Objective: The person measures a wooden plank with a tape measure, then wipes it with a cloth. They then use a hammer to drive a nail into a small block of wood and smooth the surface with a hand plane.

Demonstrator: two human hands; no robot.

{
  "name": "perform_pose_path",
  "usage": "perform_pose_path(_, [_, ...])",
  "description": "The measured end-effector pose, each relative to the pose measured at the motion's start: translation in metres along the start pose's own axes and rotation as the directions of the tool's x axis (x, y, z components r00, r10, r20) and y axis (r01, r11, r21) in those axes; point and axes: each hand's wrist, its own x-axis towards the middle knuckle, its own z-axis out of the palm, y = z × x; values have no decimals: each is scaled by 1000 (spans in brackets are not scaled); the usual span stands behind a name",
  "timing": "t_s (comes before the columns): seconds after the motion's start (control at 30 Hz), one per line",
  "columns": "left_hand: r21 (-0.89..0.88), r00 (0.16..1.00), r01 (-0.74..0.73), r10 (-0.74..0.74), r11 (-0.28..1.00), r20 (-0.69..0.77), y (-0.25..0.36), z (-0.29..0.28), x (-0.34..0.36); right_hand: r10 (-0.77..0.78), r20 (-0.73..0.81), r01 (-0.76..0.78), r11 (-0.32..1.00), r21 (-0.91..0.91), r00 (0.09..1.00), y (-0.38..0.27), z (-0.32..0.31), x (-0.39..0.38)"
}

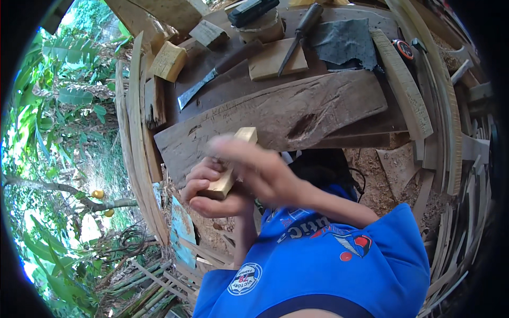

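The left hand (222, 205) has its fingers clamped round one block (225, 181) near one plank (339, 95); the right hand (265, 174) (finger state too blurred to tell) overlaps it. Beyond lie one chisel (218, 70) and one file (298, 38); one shirt (318, 265) bears lettering.

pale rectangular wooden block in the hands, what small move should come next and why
Perhaps lift the right hand clear of the pale rectangular wooden block: it is blurred and covers the block's middle, while the left hand seems to grip the lower end.

Woodworking shop — chisel (216, 71), plank (265, 112), sawdust (371, 184)
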Motion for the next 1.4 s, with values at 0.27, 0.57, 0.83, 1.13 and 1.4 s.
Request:
perform_pose_path(0.27, [329, 996, -22, -9, 944, 94, 2, 0, 17, 23, 134, -33, 997, 73, 991, -1, -11, 10])
perform_pose_path(0.57, [95, 810, 516, -521, 851, 269, 4, 37, 42, -163, -96, 153, 983, -104, 982, -7, -17, 62])
perform_pose_path(0.83, [220, 954, 298, -297, 929, -38, -24, 29, 58, -454, -315, 228, 801, -553, 834, 18, 22, 96])
perform_pose_path(1.13, [270, 922, 266, -326, 925, 209, -43, -7, 32, -23, 476, -99, 968, 229, 879, 27, -19, 138])
perform_pose_path(1.4, [310, 949, 183, -250, 933, 192, -41, 16, 28, -488, 423, 494, 863, 103, 764, 41, -16, 140])
